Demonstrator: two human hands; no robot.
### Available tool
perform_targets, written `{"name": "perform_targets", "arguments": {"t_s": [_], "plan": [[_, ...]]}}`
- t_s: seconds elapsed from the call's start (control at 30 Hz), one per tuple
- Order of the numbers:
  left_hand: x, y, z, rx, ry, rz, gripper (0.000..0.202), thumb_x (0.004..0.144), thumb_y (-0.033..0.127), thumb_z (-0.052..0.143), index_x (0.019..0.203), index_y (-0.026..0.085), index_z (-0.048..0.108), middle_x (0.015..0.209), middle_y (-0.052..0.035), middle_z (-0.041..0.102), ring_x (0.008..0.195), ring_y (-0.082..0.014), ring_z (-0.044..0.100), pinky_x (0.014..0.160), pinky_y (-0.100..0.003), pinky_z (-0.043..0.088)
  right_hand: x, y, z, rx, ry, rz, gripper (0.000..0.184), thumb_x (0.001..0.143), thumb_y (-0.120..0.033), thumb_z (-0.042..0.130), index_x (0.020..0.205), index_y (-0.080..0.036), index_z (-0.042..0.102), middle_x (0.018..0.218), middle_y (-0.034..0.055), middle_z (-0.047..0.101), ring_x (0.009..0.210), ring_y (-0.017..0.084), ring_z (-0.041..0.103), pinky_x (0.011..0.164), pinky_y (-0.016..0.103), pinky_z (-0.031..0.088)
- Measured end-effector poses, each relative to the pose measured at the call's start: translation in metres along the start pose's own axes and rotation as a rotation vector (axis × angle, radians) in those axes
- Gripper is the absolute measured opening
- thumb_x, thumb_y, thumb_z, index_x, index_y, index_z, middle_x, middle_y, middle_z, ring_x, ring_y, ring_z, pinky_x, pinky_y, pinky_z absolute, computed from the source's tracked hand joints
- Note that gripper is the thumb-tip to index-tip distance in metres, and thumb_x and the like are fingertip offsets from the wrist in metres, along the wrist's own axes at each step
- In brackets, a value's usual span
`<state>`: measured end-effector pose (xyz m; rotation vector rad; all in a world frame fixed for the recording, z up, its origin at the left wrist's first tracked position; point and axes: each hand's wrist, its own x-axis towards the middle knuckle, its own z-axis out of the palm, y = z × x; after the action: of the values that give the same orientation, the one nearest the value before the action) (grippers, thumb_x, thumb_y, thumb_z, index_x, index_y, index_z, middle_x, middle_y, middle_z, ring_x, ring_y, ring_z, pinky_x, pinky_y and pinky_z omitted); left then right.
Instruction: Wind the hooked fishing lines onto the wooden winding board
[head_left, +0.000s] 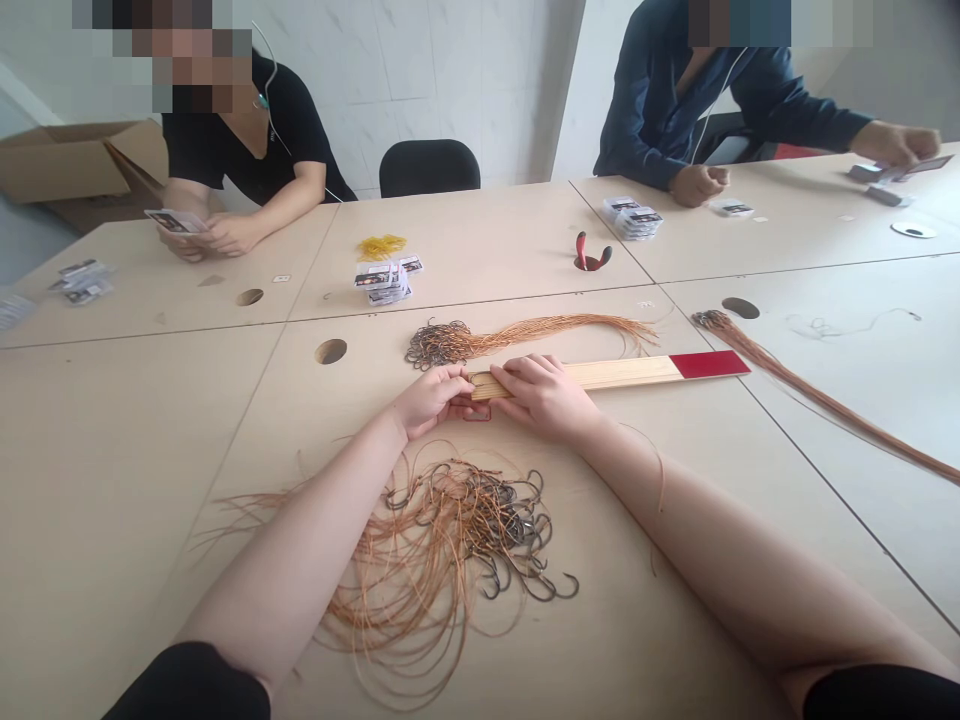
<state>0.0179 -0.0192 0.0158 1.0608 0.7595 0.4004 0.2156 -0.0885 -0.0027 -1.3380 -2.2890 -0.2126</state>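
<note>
A long, narrow wooden board (622,374) with a dark red far end lies across the table. My right hand (544,397) wraps over its left part, fingers curled round the edges. At the board's left tip, my left hand (437,400) is closed in a pinch; what it holds there is too small to make out, perhaps a hook. Just below the hands, a small red-edged thing (478,413) partly shows. Nearer to me spreads a loose pile of dark fishing hooks (510,520) tied to orange-brown lines (405,590). Behind the board lies a bundle of hooks (439,345) with straight lines.
Another bundle of hooked lines (817,390) runs along the right. Farther back are stacked small packets (386,282), yellow pieces (381,246), more packets (634,218) and red-handled pliers (592,255) standing in a table hole. Two people sit opposite, handling packets.
</note>
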Motion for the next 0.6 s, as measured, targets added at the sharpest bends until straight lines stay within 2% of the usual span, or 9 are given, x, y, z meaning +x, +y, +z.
{"name": "perform_targets", "arguments": {"t_s": [0.17,0.3,0.47,0.6], "plan": [[-0.001,0.001,0.002,0.016,0.014,-0.008,0.015,0.071,0.018,0.063,0.076,0.012,0.051,0.068,-0.0029,0.062,0.068,-0.0177,0.069,0.056,-0.02,0.048,0.0,0.0,0.0,-0.001,0.008,0.001,0.047,0.093,-0.044,0.037,0.125,-0.013,0.052,0.102,0.0121,0.058,0.095,0.023,0.05,0.084,0.038,0.037],[-0.002,0.001,0.001,0.002,0.005,0.009,0.015,0.071,0.018,0.063,0.08,0.012,0.052,0.069,-0.0037,0.064,0.067,-0.0171,0.068,0.063,-0.026,0.051,-0.001,0.002,0.002,0.001,0.026,-0.009,0.045,0.093,-0.044,0.038,0.125,-0.015,0.052,0.102,0.0118,0.059,0.094,0.023,0.051,0.083,0.038,0.038],[-0.005,0.002,-0.005,-0.066,-0.147,0.034,0.023,0.074,0.028,0.058,0.091,0.013,0.056,0.081,-0.0099,0.07,0.074,-0.0207,0.068,0.074,-0.034,0.05,-0.002,0.001,-0.004,0.013,0.068,-0.027,0.043,0.092,-0.042,0.042,0.125,-0.016,0.053,0.104,0.0116,0.059,0.095,0.023,0.052,0.083,0.038,0.04],[-0.005,0.003,-0.01,-0.122,-0.253,0.027,0.039,0.075,0.044,0.049,0.097,0.013,0.058,0.088,-0.0127,0.071,0.08,-0.0246,0.068,0.075,-0.034,0.048,0.001,-0.009,-0.03,0.05,0.16,-0.039,0.04,0.091,-0.038,0.047,0.124,-0.017,0.053,0.104,0.0116,0.06,0.094,0.023,0.053,0.083,0.039,0.043]]}}
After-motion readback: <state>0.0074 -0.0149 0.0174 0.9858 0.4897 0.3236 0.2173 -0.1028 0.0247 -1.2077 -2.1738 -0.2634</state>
